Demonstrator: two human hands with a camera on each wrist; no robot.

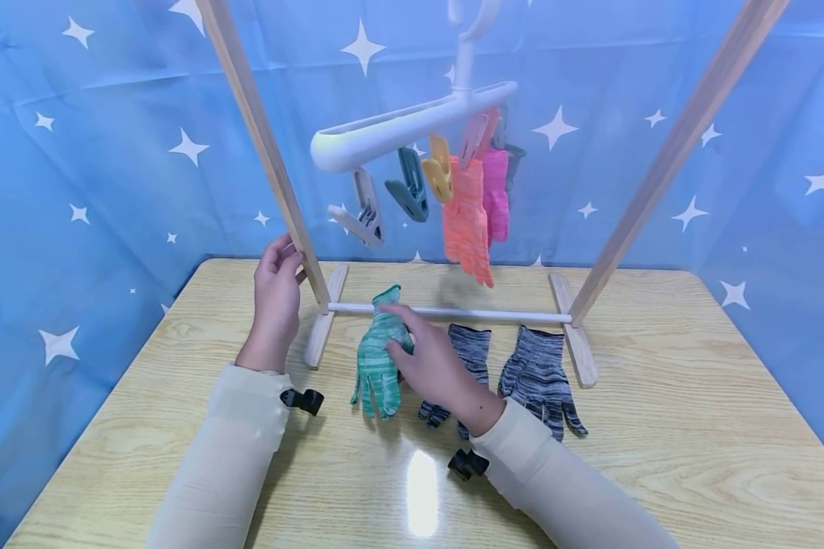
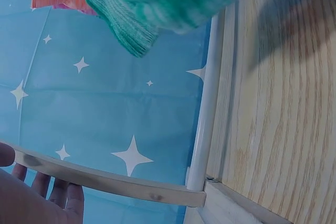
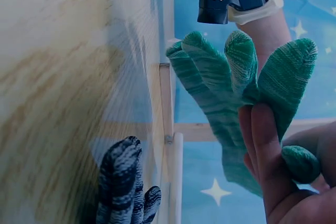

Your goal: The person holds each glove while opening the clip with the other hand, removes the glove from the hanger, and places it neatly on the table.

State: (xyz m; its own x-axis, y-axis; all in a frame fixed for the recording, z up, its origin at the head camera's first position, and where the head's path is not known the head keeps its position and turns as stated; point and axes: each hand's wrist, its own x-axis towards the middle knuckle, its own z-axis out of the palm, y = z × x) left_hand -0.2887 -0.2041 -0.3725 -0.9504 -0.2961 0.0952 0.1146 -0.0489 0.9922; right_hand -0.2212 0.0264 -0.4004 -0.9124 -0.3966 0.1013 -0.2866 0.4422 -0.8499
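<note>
The left hand (image 1: 278, 293) grips the left wooden upright (image 1: 261, 145) low down, its fingers passing behind the post and its thumb on the near side; that forearm reaches forward from the near left, with a black wrist device (image 1: 305, 400) at the cuff. The right forearm slants in from the near right, and the right hand (image 1: 429, 362) holds a green glove (image 1: 378, 366) between thumb and fingers, the index finger stretched along it toward the cuff. The glove is clear of the wooden table (image 1: 343, 488), just right of the rack's left foot (image 1: 319, 335), its cuff to the far side and its fingers hanging to the near side, in front of the white crossbar (image 1: 446, 312). Right of it, two black-and-grey gloves (image 1: 532, 366) lie on the table; the right forearm and hand partly cover the left one. Above, a white hanger (image 1: 384, 133) carries a grey clip (image 1: 367, 210), a dark green clip (image 1: 408, 191) and a yellow clip (image 1: 439, 168) from left to right; farther right, an orange glove (image 1: 465, 217) and a pink glove (image 1: 496, 191) hang before the blue, star-printed backdrop (image 1: 110, 191).
</note>
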